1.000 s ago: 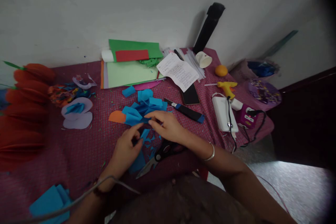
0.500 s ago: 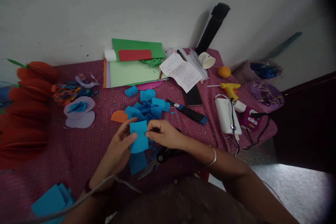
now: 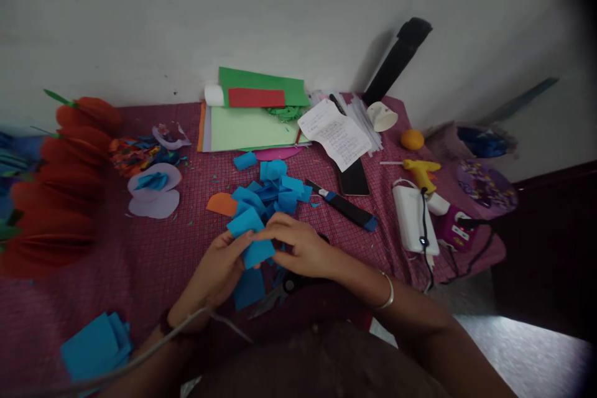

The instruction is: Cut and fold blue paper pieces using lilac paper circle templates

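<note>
Both hands meet over a small blue paper piece [image 3: 252, 237] above the red checked tablecloth [image 3: 140, 261]. My left hand [image 3: 217, 273] pinches its left side with thumb and fingers. My right hand [image 3: 301, 245], with a bangle on the wrist, pinches the top right edge and bends the paper over. Just behind the hands lies a heap of folded blue paper pieces [image 3: 270, 189] and an orange scrap [image 3: 222, 203]. Scissors [image 3: 280, 292] lie under my right wrist, partly hidden. Another blue piece [image 3: 249, 288] rests flat below the held one.
Green, red and pink sheets [image 3: 252, 118], a written note [image 3: 336, 134], a phone [image 3: 353, 177] and a utility knife [image 3: 347, 206] lie behind. A yellow glue gun [image 3: 422, 169], white box [image 3: 411, 219] and cable sit right. Orange paper fans [image 3: 60, 186] left; blue squares [image 3: 96, 345] near the front edge.
My hands picked a flat blue piece up from the pile, and now it is being bent over between both hands. The camera view shifted slightly right and down.
</note>
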The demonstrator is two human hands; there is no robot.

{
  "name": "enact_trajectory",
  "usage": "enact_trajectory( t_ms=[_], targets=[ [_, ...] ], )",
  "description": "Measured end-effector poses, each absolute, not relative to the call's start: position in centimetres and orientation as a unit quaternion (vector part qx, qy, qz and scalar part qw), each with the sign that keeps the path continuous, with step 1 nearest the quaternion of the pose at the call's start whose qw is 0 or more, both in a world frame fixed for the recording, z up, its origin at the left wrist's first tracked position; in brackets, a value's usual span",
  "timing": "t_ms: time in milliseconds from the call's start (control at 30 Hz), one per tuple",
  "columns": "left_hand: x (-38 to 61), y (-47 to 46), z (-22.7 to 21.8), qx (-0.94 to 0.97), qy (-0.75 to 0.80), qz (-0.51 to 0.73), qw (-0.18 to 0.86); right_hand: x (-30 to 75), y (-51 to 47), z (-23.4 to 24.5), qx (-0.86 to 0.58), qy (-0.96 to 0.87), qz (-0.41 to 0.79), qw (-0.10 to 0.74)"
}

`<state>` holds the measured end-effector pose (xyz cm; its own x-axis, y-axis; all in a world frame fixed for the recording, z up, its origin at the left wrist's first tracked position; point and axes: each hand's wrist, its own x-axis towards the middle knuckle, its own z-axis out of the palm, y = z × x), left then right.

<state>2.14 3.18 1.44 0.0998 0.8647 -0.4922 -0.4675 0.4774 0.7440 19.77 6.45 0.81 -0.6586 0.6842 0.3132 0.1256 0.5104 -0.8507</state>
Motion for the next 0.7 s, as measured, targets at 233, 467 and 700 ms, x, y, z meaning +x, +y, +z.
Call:
enact_trajectory(
  t_ms=[233,467,700],
  targets=[
    [1.6,2.8,0.4,0.240,0.524,0.494,0.651,19.2,6.1,0.4,-0.291,-0.786,0.358,0.412],
    [2.3,2.5,1.2,0.172,0.439,0.518,0.714,18.5,6.0,-0.3,-0.296,-0.765,0.401,0.408],
    [2.7,2.3,1.0,0.148,0.328,0.541,0.760,18.5,6.0,-0.1,-0.335,-0.741,0.430,0.393]
  ],
)
